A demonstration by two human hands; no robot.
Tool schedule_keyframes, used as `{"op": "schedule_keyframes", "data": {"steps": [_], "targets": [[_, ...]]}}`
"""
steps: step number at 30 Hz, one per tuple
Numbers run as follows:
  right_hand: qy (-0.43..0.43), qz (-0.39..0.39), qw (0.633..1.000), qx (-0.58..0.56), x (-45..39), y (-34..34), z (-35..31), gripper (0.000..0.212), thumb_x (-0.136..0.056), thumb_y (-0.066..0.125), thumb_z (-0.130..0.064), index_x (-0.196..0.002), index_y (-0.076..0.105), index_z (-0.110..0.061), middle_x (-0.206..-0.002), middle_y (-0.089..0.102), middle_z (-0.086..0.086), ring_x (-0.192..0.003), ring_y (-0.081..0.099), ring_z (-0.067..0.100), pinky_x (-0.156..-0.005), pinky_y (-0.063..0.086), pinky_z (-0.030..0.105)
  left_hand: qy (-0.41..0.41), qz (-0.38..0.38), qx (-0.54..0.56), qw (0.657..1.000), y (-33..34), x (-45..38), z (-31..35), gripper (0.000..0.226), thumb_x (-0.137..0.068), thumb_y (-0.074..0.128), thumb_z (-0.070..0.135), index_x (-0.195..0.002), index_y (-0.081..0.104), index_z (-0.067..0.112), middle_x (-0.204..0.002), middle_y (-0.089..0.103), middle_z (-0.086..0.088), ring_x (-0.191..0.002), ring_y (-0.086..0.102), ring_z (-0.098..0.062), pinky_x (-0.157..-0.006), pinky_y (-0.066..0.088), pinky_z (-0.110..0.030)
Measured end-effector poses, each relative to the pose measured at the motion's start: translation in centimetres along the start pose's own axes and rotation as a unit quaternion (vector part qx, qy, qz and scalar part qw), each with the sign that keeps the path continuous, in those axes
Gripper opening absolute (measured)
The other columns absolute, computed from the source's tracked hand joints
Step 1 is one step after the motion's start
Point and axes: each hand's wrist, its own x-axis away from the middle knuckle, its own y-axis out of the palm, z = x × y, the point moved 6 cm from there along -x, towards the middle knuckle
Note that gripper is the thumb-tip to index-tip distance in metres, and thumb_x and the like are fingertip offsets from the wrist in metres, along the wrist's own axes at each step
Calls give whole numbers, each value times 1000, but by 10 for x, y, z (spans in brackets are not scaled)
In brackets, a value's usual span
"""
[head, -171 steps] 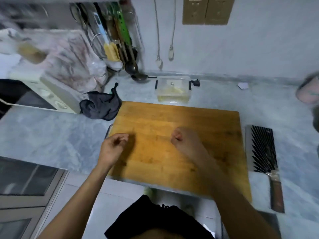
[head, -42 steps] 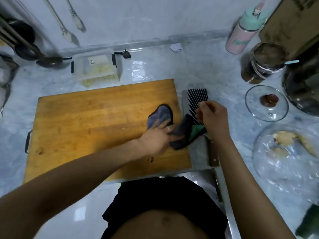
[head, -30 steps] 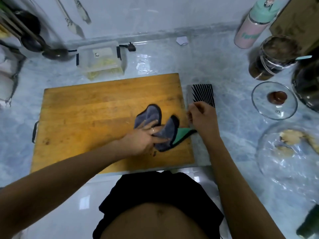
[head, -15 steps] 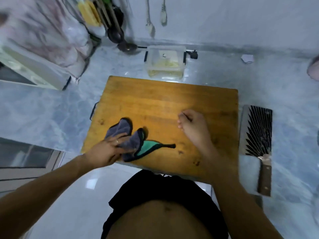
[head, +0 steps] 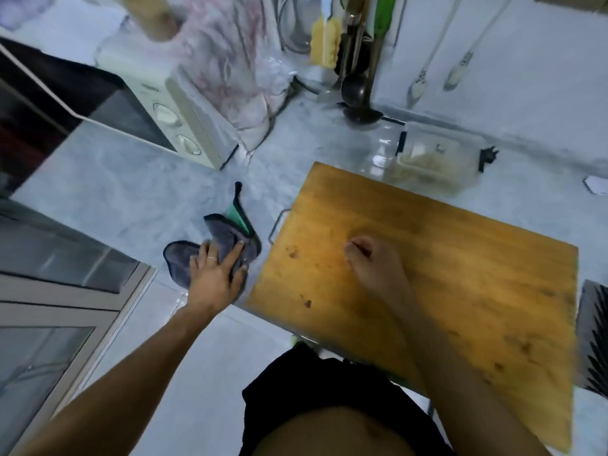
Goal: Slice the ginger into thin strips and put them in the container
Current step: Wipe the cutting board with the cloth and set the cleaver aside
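Since half a second ago my left hand (head: 215,274), fingers flat, has slid the cloth (head: 227,240) onto the worktop (head: 131,192). Right hand (head: 371,261) rests clenched, nearer the container (head: 437,159) of ginger strips beyond the board (head: 460,258).

wall (head: 526,44): pale, far side, spoons (head: 427,70) hanging | surface (head: 131,192): grey marble | oven (head: 171,116): cream, far left | cabinet (head: 65,307): glass door, near left | floor (head: 197,373): shiny pale tiles | light: dim, bluish

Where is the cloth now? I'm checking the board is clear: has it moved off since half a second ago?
Yes. The cloth now lies on the counter left of the cutting board, under the left hand.
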Motion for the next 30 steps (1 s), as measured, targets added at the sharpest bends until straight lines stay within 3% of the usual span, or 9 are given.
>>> {"op": "schedule_keyframes", "data": {"steps": [3, 5, 12, 14, 17, 23, 27, 30], "targets": [[-4, 3, 1000, 13, -7, 8, -17, 26, -99, 54, -29, -87, 66, -10, -77, 67, 10, -68, 61, 16, -63, 45, 30, 69, -11, 20, 997, -1, -27, -5, 72, -97, 13, 68, -146, 49, 30, -148, 42, -29, -140, 32, -48, -110, 19, -69], [-12, 23, 999, 25, -11, 3, -25, 31, -99, 54, -29, -81, 64, -6, -73, 66, 12, -62, 60, 18, -58, 40, 30, 92, -21, 19, 995, -6, -52, 0, 70, -97, 15, 67, -146, 48, 31, -150, 42, -25, -143, 29, -45, -112, 16, -67], [-8, 69, 998, 10, -20, -9, -33, 35, -99, 55, -27, -83, 59, 3, -77, 62, 23, -73, 61, 36, -68, 48, 48, 119, -37, 6, 992, -15, -152, 46, 66, -90, 19, 55, -150, 39, 36, -158, 35, -13, -149, 16, -37, -117, 5, -60], [10, 82, 997, -4, -22, -11, -29, 30, -99, 56, -25, -84, 61, 0, -79, 63, 21, -75, 61, 35, -69, 49, 45, 132, -43, 5, 990, -16, -179, 57, 56, -97, 25, 49, -151, 36, 38, -160, 30, -11, -150, 12, -36, -118, 5, -61], [55, 106, 992, -43, -27, -15, -23, 16, -97, 56, -17, -88, 69, -15, -79, 68, 6, -73, 63, 21, -72, 51, 35, 140, -38, 2, 989, -17, -217, 77, 47, -104, 35, 41, -151, 35, 39, -160, 30, -11, -151, 11, -34, -118, 3, -61], [84, 133, 985, -71, -43, -38, -23, 19, -98, 54, -9, -88, 68, -17, -71, 65, -6, -58, 57, 1, -63, 47, 20, 113, -50, -1, 992, -22, -270, 131, 49, -104, 32, 40, -153, 29, 41, -159, 31, -13, -150, 8, -34, -118, -1, -62], [91, 141, 983, -71, -60, -56, -27, 19, -98, 54, -12, -88, 67, -22, -77, 68, -5, -62, 61, 6, -72, 51, 26, 156, -78, -10, 985, -15, -275, 158, 50, -106, 27, 38, -155, 23, 43, -163, 23, -11, -152, 2, -33, -118, -4, -62], [82, 148, 983, -77, -66, -56, -29, 18, -98, 53, -11, -89, 67, -20, -77, 68, -2, -63, 61, 9, -72, 51, 26, 181, -55, -7, 982, -14, -256, 140, 49, -105, 34, 31, -153, 30, 41, -160, 30, -11, -151, 11, -34, -118, 0, -61]]}}
